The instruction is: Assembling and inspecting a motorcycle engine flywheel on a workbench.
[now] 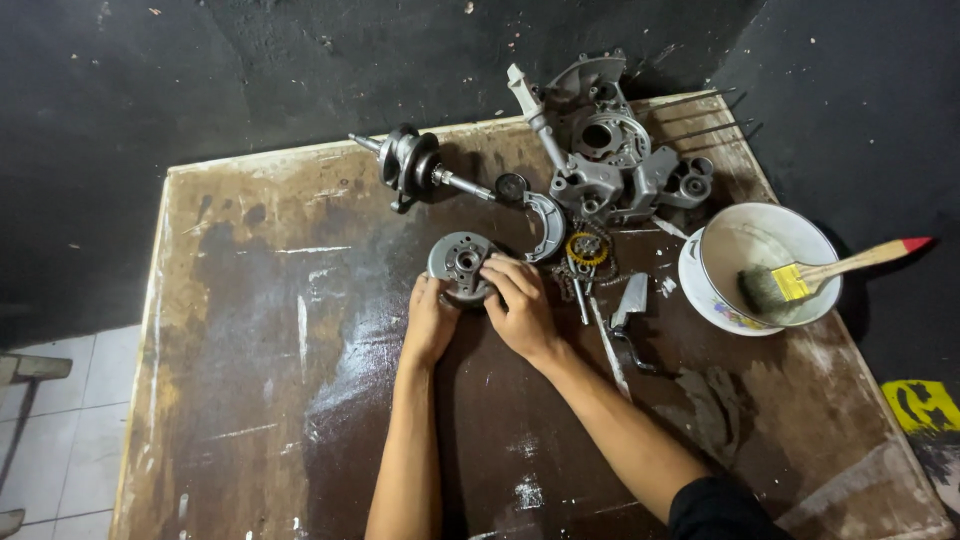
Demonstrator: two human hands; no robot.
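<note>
Gripping a round grey rotor (460, 263) at frame centre, the left hand (430, 320) cupped its lower edge and the right hand (520, 305) curled fingers over its rim. It could probably slip on the stained wooden table (260, 380) (greasy-looking), knocking the sprocket and chain (586, 250) beside it. Black walls and pale floor tiles surrounded.

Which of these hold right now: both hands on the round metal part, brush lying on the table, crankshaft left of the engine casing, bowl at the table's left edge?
1. Both the left hand and the right hand are on the round metal part. True.
2. The brush lies on the table. False: it rests in the white bowl.
3. The crankshaft lies left of the engine casing. True.
4. The bowl is at the table's left edge. False: it is at the right.
</note>
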